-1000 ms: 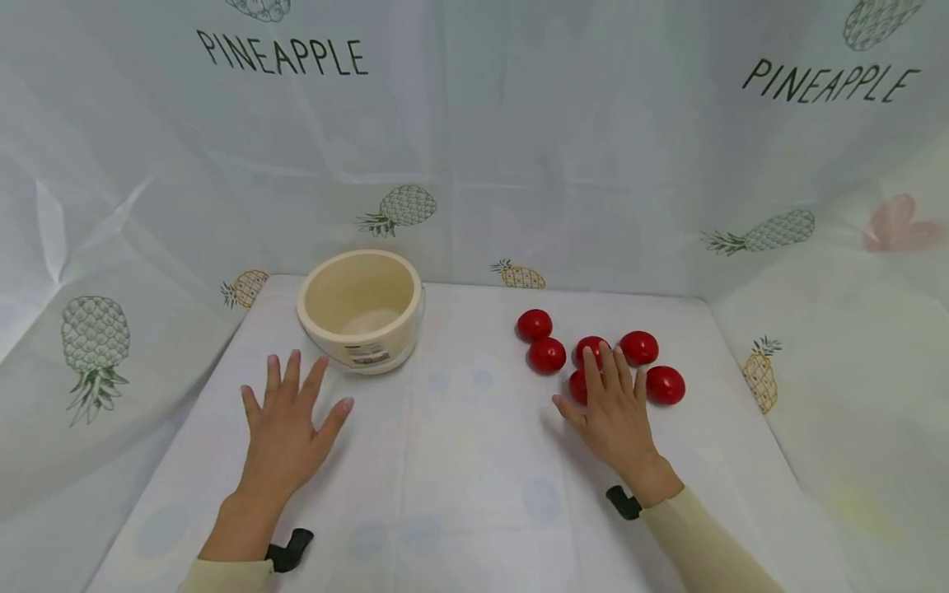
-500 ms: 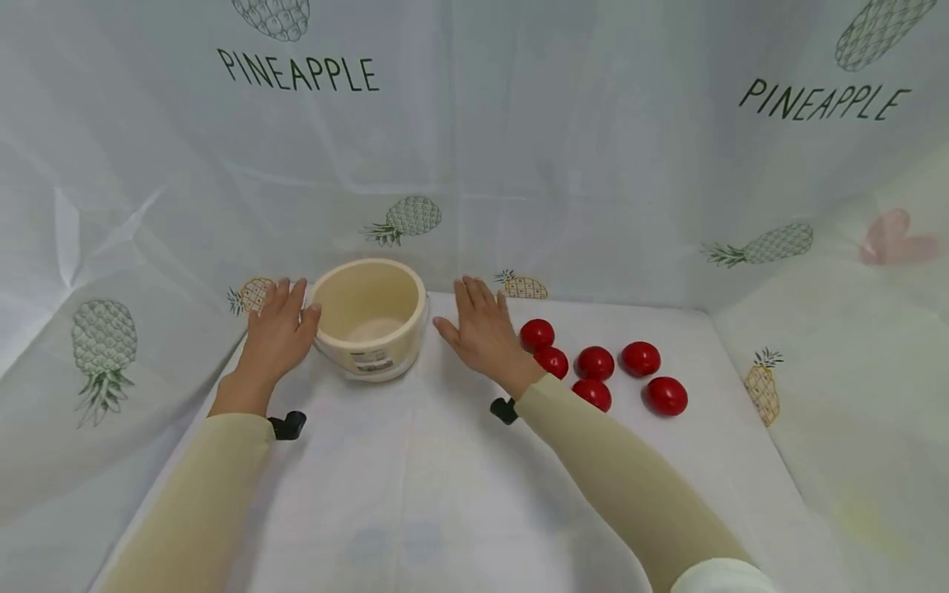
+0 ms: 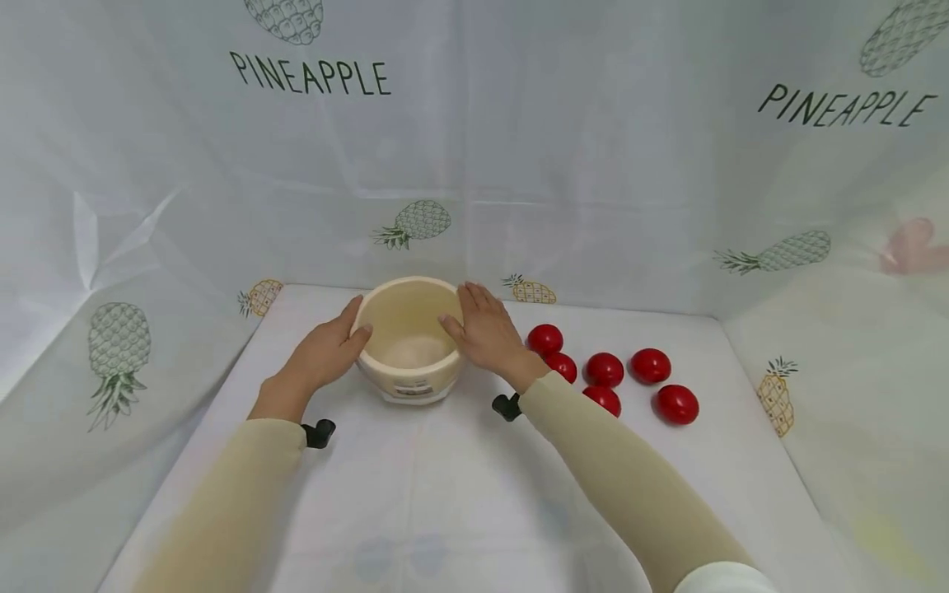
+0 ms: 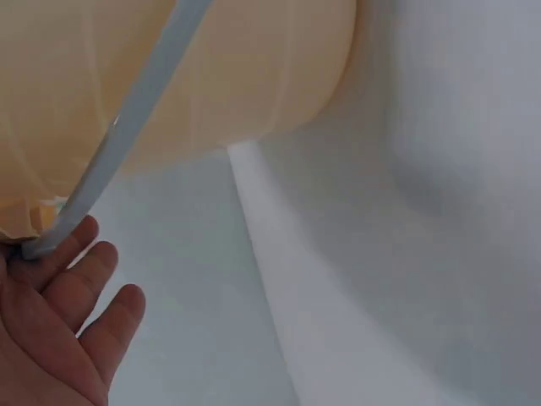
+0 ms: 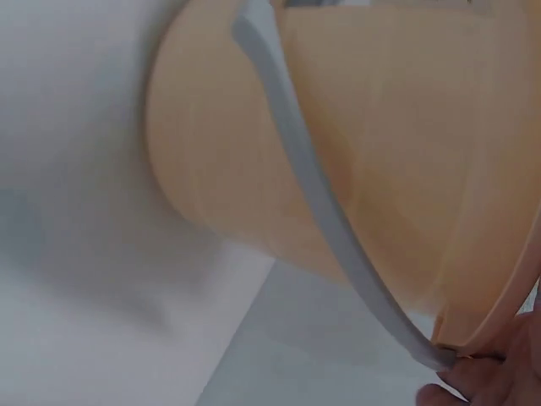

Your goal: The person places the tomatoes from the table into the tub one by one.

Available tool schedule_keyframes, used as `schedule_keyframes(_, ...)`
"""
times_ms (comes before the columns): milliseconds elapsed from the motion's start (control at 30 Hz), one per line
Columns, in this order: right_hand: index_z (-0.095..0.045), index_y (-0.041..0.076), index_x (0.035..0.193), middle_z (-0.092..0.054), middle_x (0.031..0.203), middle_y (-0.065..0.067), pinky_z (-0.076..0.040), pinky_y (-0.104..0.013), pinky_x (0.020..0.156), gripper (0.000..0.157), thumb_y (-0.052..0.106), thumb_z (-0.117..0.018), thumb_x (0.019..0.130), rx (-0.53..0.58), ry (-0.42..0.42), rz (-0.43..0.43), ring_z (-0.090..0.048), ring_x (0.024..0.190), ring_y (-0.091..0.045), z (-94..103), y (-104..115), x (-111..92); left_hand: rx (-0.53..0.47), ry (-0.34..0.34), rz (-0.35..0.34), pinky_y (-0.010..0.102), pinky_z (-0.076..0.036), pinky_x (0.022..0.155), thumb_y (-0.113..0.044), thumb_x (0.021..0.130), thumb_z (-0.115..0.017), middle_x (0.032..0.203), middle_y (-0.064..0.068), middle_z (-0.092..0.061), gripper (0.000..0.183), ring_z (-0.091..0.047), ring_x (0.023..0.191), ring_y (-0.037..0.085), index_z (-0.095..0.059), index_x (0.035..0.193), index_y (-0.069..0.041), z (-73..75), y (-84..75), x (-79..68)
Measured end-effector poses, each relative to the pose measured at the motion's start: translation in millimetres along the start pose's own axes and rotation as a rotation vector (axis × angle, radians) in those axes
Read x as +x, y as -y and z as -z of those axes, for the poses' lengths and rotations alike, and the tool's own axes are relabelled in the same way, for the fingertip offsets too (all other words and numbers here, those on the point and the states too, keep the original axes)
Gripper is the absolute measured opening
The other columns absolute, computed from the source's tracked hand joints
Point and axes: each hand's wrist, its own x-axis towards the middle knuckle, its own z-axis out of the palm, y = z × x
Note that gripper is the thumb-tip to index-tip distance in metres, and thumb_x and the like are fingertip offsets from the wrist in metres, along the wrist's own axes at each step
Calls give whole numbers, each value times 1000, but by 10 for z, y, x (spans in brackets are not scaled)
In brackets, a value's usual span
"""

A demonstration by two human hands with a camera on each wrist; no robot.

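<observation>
A cream plastic bucket with a label on its front stands upright on the white-covered table, its mouth facing up and nothing in it. My left hand grips the left side of its rim, thumb over the edge. On the opposite side my right hand holds the rim, thumb inside and fingers along the outside. The grey handle hangs down against the bucket wall in the left wrist view. In the right wrist view fingertips sit under the rim by the handle's joint.
Several shiny red egg-shaped things lie to the right of the bucket, two of them close behind my right forearm. A pineapple-print sheet hangs behind the table and along both sides.
Both hands have come in and taken hold of the bucket's rim. The bucket has shifted right and slightly nearer. Earlier, my right hand crossed from over the red things to the bucket.
</observation>
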Motion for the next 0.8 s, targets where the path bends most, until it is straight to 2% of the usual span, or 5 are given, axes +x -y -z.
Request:
schedule_keyframes(167,-26,-3,165,-32,171,-18,-17,-51,133,75,48,-42,112,47,46,-5,-20,163,-37,153,-165,-308,41,-1,-52,64,-39,120,-55,111,-33,164,24,-42,78,-46,147,46,-9,171,-10,-179,-283,-144)
schedule_keyframes(300,-28,-4,164,-34,170,-20,-21,-51,132,74,45,-46,111,47,57,-13,-21,162,-39,250,-230,-591,68,-12,-95,61,-44,116,-50,112,-36,157,25,-51,76,-53,142,45,-13,170,-7,-285,-483,-308)
schedule_keyframes(433,-31,-2,164,-37,169,-20,-25,-54,130,73,43,-51,109,59,54,-37,-24,161,-39,294,-262,-858,85,1,-125,59,-42,119,-47,112,-38,162,24,-46,75,-47,148,42,-15,169,-3,-348,-631,-467)
schedule_keyframes(667,-34,-1,163,-39,168,-18,-25,-57,130,75,42,-57,106,9,24,-19,-25,161,-39,257,-262,-1147,247,2,-191,63,-13,131,-41,114,-38,176,20,-11,73,-8,164,39,-14,168,1,-342,-736,-622)
schedule_keyframes(800,-35,-1,163,-39,168,-18,-26,-56,130,73,41,-56,107,-21,-7,18,-25,161,-39,191,-263,-1168,304,-17,-199,64,-2,131,-39,114,-36,177,17,-7,70,-1,165,37,-14,168,-1,-329,-735,-626)
